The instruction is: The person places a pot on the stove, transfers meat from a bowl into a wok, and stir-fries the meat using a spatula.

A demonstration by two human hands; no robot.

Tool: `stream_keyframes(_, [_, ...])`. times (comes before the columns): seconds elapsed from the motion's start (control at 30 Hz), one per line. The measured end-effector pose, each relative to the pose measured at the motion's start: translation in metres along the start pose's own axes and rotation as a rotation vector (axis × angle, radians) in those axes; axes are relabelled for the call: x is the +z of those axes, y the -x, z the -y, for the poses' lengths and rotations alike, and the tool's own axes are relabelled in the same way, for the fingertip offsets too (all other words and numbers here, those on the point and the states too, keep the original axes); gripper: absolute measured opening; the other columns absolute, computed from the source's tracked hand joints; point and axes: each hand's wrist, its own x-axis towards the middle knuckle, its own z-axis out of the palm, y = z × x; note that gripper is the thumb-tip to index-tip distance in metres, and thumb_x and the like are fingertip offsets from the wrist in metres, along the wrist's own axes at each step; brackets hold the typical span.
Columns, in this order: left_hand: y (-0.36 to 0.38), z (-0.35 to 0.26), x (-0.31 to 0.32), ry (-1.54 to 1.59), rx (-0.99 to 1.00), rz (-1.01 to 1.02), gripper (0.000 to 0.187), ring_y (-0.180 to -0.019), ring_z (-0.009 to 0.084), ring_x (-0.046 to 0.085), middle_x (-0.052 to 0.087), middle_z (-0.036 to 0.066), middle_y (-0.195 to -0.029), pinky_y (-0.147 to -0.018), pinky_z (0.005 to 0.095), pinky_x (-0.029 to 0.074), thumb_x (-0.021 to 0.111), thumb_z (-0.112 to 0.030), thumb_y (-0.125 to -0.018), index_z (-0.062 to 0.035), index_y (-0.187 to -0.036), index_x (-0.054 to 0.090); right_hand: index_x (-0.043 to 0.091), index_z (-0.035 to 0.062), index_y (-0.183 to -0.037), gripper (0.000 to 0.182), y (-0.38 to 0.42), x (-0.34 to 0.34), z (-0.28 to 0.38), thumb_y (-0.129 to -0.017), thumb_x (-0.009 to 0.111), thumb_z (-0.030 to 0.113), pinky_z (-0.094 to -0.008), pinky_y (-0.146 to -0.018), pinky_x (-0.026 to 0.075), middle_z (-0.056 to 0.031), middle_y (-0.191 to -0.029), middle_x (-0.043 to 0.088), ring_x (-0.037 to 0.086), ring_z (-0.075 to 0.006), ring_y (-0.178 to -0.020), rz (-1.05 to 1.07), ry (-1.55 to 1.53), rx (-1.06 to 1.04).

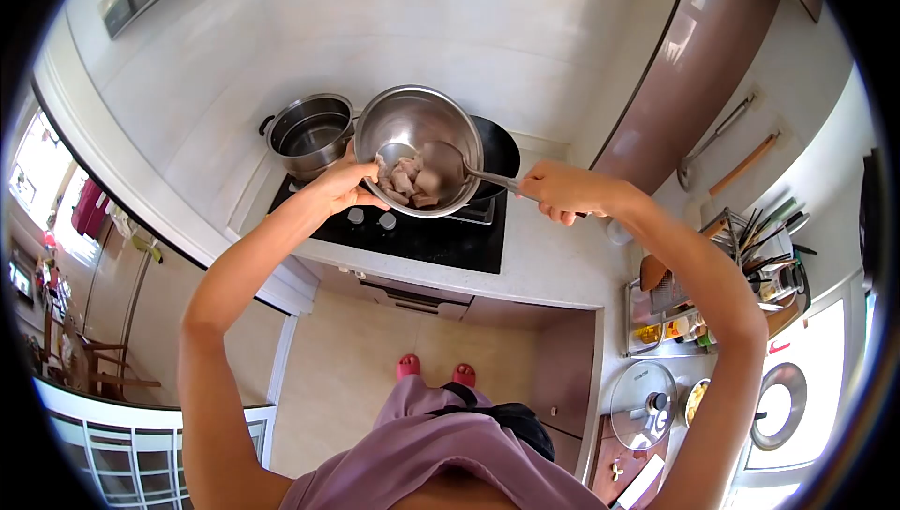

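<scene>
Running leftward from the right hand (567, 189) closed round it, the ladle (492, 180) enters the bowl (412, 116) towards pale chunks (405, 180) nearer the left hand (345, 184), clamped on the opposite side.

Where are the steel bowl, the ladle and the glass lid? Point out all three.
Steel bowl (412, 114): head view, bare inner wall.
Ladle (494, 179): head view, metal handle.
Glass lid (657, 402): head view, dark knob.
</scene>
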Motion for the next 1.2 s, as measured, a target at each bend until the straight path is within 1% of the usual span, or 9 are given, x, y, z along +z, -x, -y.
stream_keyframes(0.03, [0.005,0.001,0.002,0.002,0.001,-0.009,0.063,-0.083,0.0267,0.059,0.043,0.013,-0.097,-0.071,0.0486,0.056,0.047,0.005,-0.070,-0.0073,-0.128,0.023,0.052,-0.0023,-0.104,0.030,0.001,-0.001,0.001,-0.090,0.039,0.020,-0.0207,-0.031,0.024,0.0036,-0.053,0.033,0.029,-0.0049,-0.039,0.115,-0.301,0.111])
stream_keyframes(0.1, [0.017,0.007,0.007,-0.044,0.100,-0.066,0.066,-0.086,0.0273,0.058,0.042,0.015,-0.103,-0.071,0.0464,0.056,0.047,0.003,-0.071,-0.0066,-0.130,0.020,0.051,-0.0020,-0.106,0.030,-0.002,0.003,0.002,-0.090,0.039,0.020,-0.0187,-0.030,0.021,0.0045,-0.053,0.031,0.026,-0.0032,-0.040,0.164,-0.464,0.172])
stream_keyframes(0.13, [0.015,0.010,0.004,-0.061,0.087,-0.056,0.075,-0.090,0.0298,0.058,0.040,0.016,-0.111,-0.072,0.0464,0.055,0.048,0.003,-0.071,-0.0135,-0.135,0.012,0.051,-0.0018,-0.108,0.030,-0.003,0.005,0.002,-0.090,0.040,0.020,-0.0168,-0.029,0.017,0.0055,-0.053,0.030,0.023,-0.0015,-0.040,0.205,-0.630,0.238])
stream_keyframes(0.3, [0.037,0.018,0.004,-0.034,0.093,-0.073,0.085,-0.096,0.0335,0.057,0.034,0.018,-0.123,-0.072,0.0471,0.055,0.047,0.002,-0.070,-0.0275,-0.136,0.003,0.049,0.0005,-0.109,0.032,-0.009,0.027,-0.005,-0.094,0.032,0.023,-0.0132,-0.030,0.017,0.0061,-0.055,0.028,0.023,-0.0010,-0.042,0.433,-0.776,0.253])
stream_keyframes(0.6, [0.050,0.034,-0.010,0.109,0.081,-0.109,0.070,-0.095,0.0317,0.057,0.042,0.012,-0.104,-0.075,0.0479,0.054,0.049,0.002,-0.072,-0.0153,-0.131,0.017,0.047,0.0004,-0.112,0.034,-0.041,0.060,0.005,-0.096,0.028,0.024,-0.0119,-0.027,0.019,0.0058,-0.054,0.025,0.023,0.0000,-0.040,0.548,-1.166,0.069])
stream_keyframes(0.77, [0.052,0.045,-0.037,0.185,0.052,-0.042,0.069,-0.096,0.0379,0.056,0.041,0.017,-0.112,-0.074,0.0482,0.054,0.047,0.005,-0.070,-0.0127,-0.130,0.018,0.045,0.0004,-0.116,0.036,-0.053,0.080,0.024,-0.096,0.026,0.024,-0.0117,-0.026,0.022,0.0055,-0.055,0.026,0.024,0.0003,-0.039,0.622,-1.470,0.007])
stream_keyframes(0.97, [0.039,0.045,-0.086,0.329,-0.062,0.146,0.055,-0.092,0.0422,0.056,0.044,0.024,-0.110,-0.074,0.0538,0.053,0.043,0.008,-0.072,-0.0004,-0.123,0.022,0.040,0.0000,-0.122,0.037,-0.061,0.111,0.053,-0.096,0.026,0.024,-0.0104,-0.025,0.023,0.0062,-0.053,0.026,0.023,0.0007,-0.038,0.370,-1.343,0.007])
stream_keyframes(1.0, [0.036,0.046,-0.093,0.361,-0.085,0.121,0.043,-0.091,0.0441,0.056,0.044,0.026,-0.110,-0.075,0.0543,0.052,0.042,0.007,-0.074,0.0057,-0.114,0.029,0.041,-0.0001,-0.121,0.037,-0.060,0.115,0.058,-0.096,0.027,0.024,-0.0105,-0.025,0.023,0.0064,-0.053,0.026,0.023,0.0007,-0.038,0.350,-1.356,0.016])
stream_keyframes(1.2, [0.006,0.057,-0.115,0.444,-0.228,0.262,0.029,-0.093,0.0518,0.052,0.041,0.032,-0.110,-0.077,0.0539,0.051,0.042,0.006,-0.073,0.0160,-0.098,0.034,0.039,-0.0002,-0.123,0.037,-0.041,0.124,0.070,-0.096,0.029,0.023,-0.0110,-0.025,0.021,0.0068,-0.053,0.025,0.021,0.0008,-0.038,0.214,-1.413,0.028])
